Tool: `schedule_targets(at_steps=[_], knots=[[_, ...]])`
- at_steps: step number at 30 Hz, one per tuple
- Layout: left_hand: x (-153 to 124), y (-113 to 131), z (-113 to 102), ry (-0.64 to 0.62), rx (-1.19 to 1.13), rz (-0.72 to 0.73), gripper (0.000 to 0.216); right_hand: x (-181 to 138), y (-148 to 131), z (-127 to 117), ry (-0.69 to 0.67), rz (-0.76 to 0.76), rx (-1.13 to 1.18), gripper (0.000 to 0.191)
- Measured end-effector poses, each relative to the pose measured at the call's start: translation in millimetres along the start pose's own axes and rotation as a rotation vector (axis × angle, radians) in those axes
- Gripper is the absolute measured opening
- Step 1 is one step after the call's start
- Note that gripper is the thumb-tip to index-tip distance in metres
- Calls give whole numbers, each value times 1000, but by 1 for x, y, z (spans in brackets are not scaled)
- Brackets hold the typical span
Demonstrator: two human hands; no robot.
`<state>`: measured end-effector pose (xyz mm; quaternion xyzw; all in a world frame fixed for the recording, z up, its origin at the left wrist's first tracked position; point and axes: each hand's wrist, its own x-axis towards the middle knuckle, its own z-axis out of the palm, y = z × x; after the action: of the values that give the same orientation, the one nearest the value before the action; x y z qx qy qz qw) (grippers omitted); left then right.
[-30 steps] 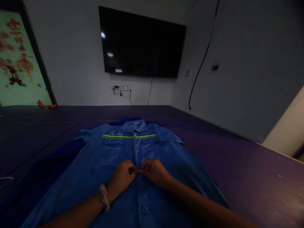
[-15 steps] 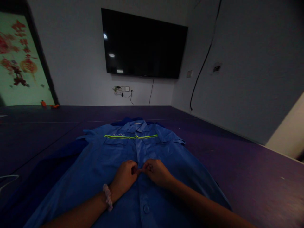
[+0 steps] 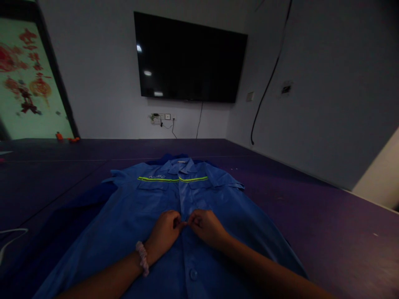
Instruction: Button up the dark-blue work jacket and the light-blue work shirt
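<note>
A blue short-sleeved work shirt (image 3: 140,232) lies front side up, its collar away from me, with a yellow-green stripe across the chest. My left hand (image 3: 166,230) and my right hand (image 3: 207,226) meet at its front placket, thumbs and fingertips pinched close together on the edge of the cloth. Whatever fastening sits under the fingertips is hidden. Nearer to me on the placket, a round button (image 3: 193,274) shows. A pink scrunchie (image 3: 142,258) circles my left wrist. Darker blue cloth (image 3: 77,216) lies beneath the shirt.
The shirt rests on a wide purple surface (image 3: 280,178). A white cable (image 3: 14,232) lies at the left. Small orange objects (image 3: 74,140) sit at the far left edge. On the back wall hangs a television (image 3: 190,58), and a black cable (image 3: 264,91) dangles at the right.
Both hands keep their pinch at the same spot on the placket, with hardly any finger movement. The whole view has shifted slightly.
</note>
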<state>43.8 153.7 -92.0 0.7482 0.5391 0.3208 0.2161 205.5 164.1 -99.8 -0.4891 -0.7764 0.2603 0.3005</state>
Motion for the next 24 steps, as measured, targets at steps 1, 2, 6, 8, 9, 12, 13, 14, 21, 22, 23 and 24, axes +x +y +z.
schedule_targets(at_steps=[1,2,6,8,9,12,13,14,21,22,23,24], knots=[[0,0,0,-4,-7,-1,19,0,0,0,2,2,3,10],[0,1,-1,-7,-11,-3,19,0,0,0,3,4,5,9],[-1,2,-3,-17,-15,4,18,0,0,0,-1,2,0,8],[-1,2,-3,-25,-22,14,18,0,0,0,-6,-3,1,10],[-2,2,-3,-26,-26,16,17,0,0,0,-6,-5,3,11],[-2,1,-2,-20,-33,19,15,0,1,0,-6,-10,22,15],[-3,1,-1,-17,-30,16,15,0,1,0,-9,-10,28,16],[-3,1,-1,-16,-25,13,14,0,1,0,-13,-11,34,17],[-1,1,-2,-11,-60,6,17,1,0,0,-5,21,22,10],[-1,2,-2,-11,-80,3,18,1,0,0,-3,26,21,8],[-1,2,-3,-8,-99,0,17,1,0,0,-3,31,18,9],[-1,2,-3,-9,-118,-4,17,1,0,0,-3,35,13,10]])
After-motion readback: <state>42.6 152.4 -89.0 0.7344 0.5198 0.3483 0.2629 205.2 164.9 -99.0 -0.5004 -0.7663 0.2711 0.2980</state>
